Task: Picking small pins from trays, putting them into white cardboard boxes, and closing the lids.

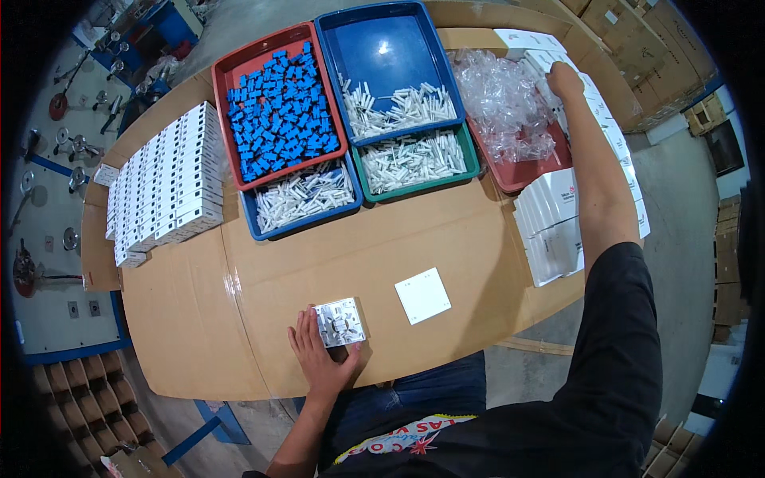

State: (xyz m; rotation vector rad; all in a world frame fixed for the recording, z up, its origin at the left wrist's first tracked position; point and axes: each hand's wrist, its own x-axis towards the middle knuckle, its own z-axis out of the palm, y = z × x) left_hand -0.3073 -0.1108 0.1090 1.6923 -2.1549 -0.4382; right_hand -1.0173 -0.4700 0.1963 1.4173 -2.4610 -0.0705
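Observation:
My left hand (320,357) is at the near edge of the table, its fingers along the left side of a small square white housing (341,322) and its thumb at the near right corner. Shiny silvery parts show inside this housing. To its right a flat white square plate (422,295) lies on the cardboard. My right arm is stretched to the far right, where my right hand (564,82) is over a row of white boxes (596,103). Its fingers curl downward; their tips and anything in them are hidden.
A red tray (219,88) holds blue pieces. Blue trays (382,48) (259,237) and a green tray (422,190) hold white pieces in clear packets. Clear plastic bags (506,103) fill another red tray (510,182). White boxes (171,175) are stacked left; white packets (550,231) lie right.

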